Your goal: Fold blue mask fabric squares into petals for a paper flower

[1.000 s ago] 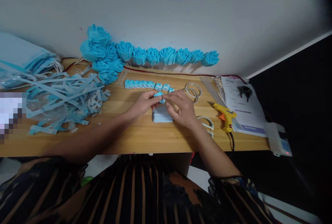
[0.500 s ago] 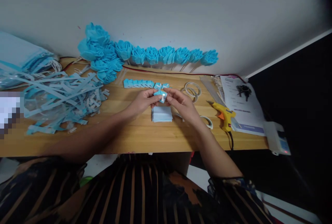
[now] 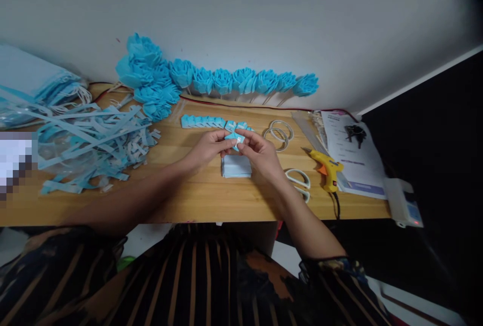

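Between my two hands is a small folded piece of blue fabric (image 3: 234,138) with a white patch on its face. My left hand (image 3: 209,149) pinches its left side. The thumb of my right hand (image 3: 261,152) presses on the white patch, with the fingers behind the piece. Just below lies a stack of pale blue cut squares (image 3: 236,167). Beyond my fingertips, a row of folded blue pieces (image 3: 203,121) lies on the table, its right end partly covered by my hands.
Blue fabric flowers (image 3: 222,81) on sticks lean along the wall. At left lies a heap of cut strips (image 3: 101,140). To the right are tape rolls (image 3: 286,130), scissors (image 3: 302,179) with pale handles, a yellow glue gun (image 3: 327,167), papers (image 3: 352,165) and keys (image 3: 355,135).
My right hand has shifted slightly left, and its thumb now presses onto the white patch. More of the scissors' handles shows beside my right forearm.
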`<state>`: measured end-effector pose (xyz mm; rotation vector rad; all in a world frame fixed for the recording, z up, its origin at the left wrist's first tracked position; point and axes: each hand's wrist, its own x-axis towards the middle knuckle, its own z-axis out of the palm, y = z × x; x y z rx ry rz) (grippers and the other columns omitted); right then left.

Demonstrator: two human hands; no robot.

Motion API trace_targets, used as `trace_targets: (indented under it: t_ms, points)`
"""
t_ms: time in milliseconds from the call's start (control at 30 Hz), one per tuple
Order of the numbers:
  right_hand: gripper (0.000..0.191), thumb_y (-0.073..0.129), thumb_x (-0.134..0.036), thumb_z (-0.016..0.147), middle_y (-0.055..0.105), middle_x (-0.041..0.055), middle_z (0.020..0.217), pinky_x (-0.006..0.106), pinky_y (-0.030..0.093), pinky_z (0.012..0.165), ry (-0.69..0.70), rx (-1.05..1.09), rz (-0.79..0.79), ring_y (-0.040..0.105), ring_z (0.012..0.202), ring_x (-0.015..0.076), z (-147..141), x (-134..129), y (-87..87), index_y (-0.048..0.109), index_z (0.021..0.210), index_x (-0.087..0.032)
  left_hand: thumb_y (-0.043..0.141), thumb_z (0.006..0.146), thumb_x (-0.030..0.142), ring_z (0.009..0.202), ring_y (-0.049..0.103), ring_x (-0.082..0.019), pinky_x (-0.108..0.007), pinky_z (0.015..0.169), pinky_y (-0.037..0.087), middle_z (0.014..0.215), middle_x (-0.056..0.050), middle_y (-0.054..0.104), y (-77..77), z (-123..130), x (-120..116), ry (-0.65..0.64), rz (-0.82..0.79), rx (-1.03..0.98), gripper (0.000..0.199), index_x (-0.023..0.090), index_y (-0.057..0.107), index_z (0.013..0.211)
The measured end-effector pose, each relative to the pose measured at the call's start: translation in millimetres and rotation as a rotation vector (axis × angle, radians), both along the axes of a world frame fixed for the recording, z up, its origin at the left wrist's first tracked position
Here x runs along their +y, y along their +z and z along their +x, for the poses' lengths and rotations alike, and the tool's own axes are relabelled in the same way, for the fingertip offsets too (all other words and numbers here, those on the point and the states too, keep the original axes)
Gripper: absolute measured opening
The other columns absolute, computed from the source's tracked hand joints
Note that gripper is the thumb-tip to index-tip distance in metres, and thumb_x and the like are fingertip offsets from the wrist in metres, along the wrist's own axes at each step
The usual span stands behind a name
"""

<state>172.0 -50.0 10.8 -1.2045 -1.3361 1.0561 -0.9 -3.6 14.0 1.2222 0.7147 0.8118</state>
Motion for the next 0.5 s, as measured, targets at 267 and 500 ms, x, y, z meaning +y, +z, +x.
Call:
trace_targets:
  t_ms: [267, 500]
  points:
    - [0.041, 0.073, -0.035, 0.08, 0.053, -0.0046, 0.073, 0.03, 0.043, 0.068, -0.068, -0.009, -0.003, 0.047, 0.068, 0.0121, 0.0, -0.3, -5.8, 0.075, 0.119, -0.024, 0.079, 0.077, 0.037, 0.06, 0.055, -0.011, -0.025, 0.058, 0.041, 0.066, -0.001, 0.063, -2.0, -0.8, 2.9, -0.03, -0.116, -0.03, 0.025, 0.015, 0.067, 0.08]
    - [0.043, 0.076, -0.042, 0.082, 0.055, -0.0047, 0.077, 0.029, 0.048, 0.072, -0.134, 0.089, 0.003, 0.052, 0.071, 0.012, -1.1, 1.8, -18.2, 0.074, 0.122, -0.025, 0.079, 0.077, 0.038, 0.06, 0.054, -0.01, -0.024, 0.055, 0.039, 0.069, 0.001, 0.063, -0.7, 0.9, 2.0, -0.036, -0.025, 0.032, 0.026, 0.016, 0.064, 0.08]
